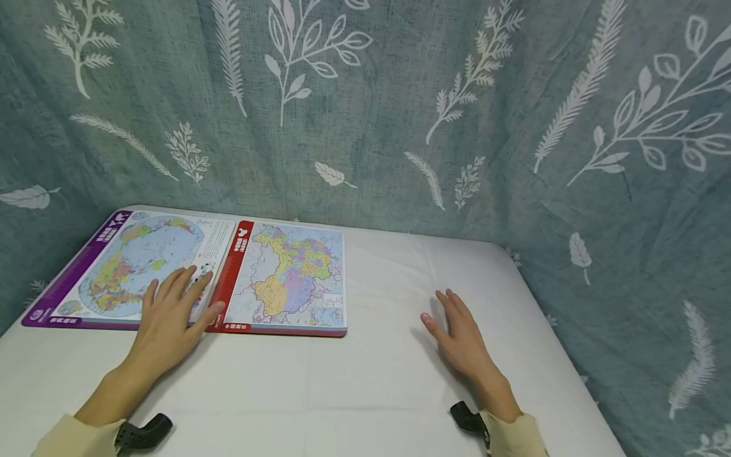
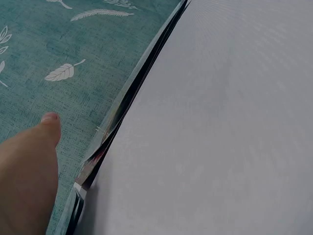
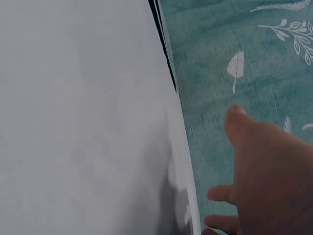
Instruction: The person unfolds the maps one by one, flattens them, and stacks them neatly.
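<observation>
Two flat map sheets lie side by side at the back left of the table in the head view. One is a purple-edged world map (image 1: 145, 254); the other is a red-edged map of China (image 1: 297, 273). My left hand (image 1: 167, 324) is spread over the near right part of the world map, its thumb reaching the red strip. Whether it touches the maps cannot be told. My right hand (image 1: 461, 339) is over the white table on the right, apart from the maps, fingers extended and holding nothing. Each wrist view shows part of a hand, with the thumb (image 2: 49, 132) and thumb (image 3: 238, 117) extended.
A white cloth covers the table (image 1: 365, 381). Behind it and along its sides hangs a blue-green curtain (image 1: 377, 133) with white leaf prints. Black wrist mounts (image 1: 145, 433) show at both sleeves. The table's right edge runs just beyond my right hand.
</observation>
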Available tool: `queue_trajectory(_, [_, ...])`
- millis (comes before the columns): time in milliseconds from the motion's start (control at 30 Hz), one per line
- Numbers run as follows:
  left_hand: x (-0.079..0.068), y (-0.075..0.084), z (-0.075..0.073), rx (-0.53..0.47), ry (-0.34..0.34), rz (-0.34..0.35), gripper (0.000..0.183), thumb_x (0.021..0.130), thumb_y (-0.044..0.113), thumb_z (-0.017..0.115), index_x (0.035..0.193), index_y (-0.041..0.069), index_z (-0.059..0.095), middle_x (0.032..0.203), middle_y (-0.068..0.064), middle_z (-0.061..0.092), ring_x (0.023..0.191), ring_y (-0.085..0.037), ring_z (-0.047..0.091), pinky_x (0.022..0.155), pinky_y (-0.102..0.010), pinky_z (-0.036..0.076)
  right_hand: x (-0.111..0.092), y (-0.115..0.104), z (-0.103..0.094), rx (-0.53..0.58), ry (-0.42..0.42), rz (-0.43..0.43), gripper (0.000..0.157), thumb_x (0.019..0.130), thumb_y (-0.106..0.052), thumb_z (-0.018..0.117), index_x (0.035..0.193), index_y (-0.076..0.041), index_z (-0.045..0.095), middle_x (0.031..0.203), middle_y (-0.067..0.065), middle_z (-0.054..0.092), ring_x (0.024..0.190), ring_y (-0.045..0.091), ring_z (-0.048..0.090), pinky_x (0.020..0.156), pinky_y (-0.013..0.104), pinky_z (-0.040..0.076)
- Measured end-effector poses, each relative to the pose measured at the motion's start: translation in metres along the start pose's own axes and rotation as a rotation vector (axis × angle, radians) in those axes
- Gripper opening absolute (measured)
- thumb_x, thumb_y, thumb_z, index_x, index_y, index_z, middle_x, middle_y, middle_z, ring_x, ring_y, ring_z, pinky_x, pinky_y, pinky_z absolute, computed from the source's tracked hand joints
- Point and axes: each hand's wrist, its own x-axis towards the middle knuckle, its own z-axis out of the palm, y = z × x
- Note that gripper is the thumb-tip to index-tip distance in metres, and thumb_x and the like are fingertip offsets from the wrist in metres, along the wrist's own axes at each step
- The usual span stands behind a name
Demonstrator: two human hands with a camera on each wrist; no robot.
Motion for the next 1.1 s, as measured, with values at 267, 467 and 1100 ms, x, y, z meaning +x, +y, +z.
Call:
queue_trajectory(267, [0.001, 0.001, -0.001, -0.019, -0.006, -0.04, 0.069, 0.1, 0.045, 0.065, 0.155, 0.007, 0.048, 0.155, -0.03, 0.045, 0.144, -0.049, 0.035, 0.117, -0.075, 0.015, 0.003, -0.019, 0.016, 0.038, -0.009, 0.044, 0.071, 0.105, -0.047, 0.061, 0.158, -0.003, 0.044, 0.167, 0.025, 0.034, 0.156, 0.047, 0.029, 0.123, 0.067, 0.024])
queue_trajectory(467, [0.001, 0.0, -0.001, -0.022, -0.004, -0.046, 0.066, 0.099, 0.042, 0.067, 0.15, 0.004, 0.052, 0.153, -0.03, 0.046, 0.143, -0.049, 0.035, 0.116, -0.075, 0.017, 0.006, -0.029, 0.026, 0.064, -0.002, 0.054, 0.069, 0.104, -0.046, 0.062, 0.156, -0.003, 0.047, 0.166, 0.023, 0.037, 0.156, 0.044, 0.031, 0.124, 0.064, 0.026])
queue_trajectory(1100, [-0.003, 0.001, -0.001, -0.035, -0.045, -0.104, 0.058, 0.102, 0.042, 0.067, 0.13, -0.008, 0.065, 0.139, -0.03, 0.055, 0.134, -0.05, 0.041, 0.098, -0.07, 0.032, 0.007, -0.087, 0.065, 0.116, -0.01, -0.041, 0.069, 0.099, -0.049, 0.069, 0.147, -0.001, 0.058, 0.164, 0.021, 0.042, 0.158, 0.041, 0.029, 0.124, 0.06, 0.027])
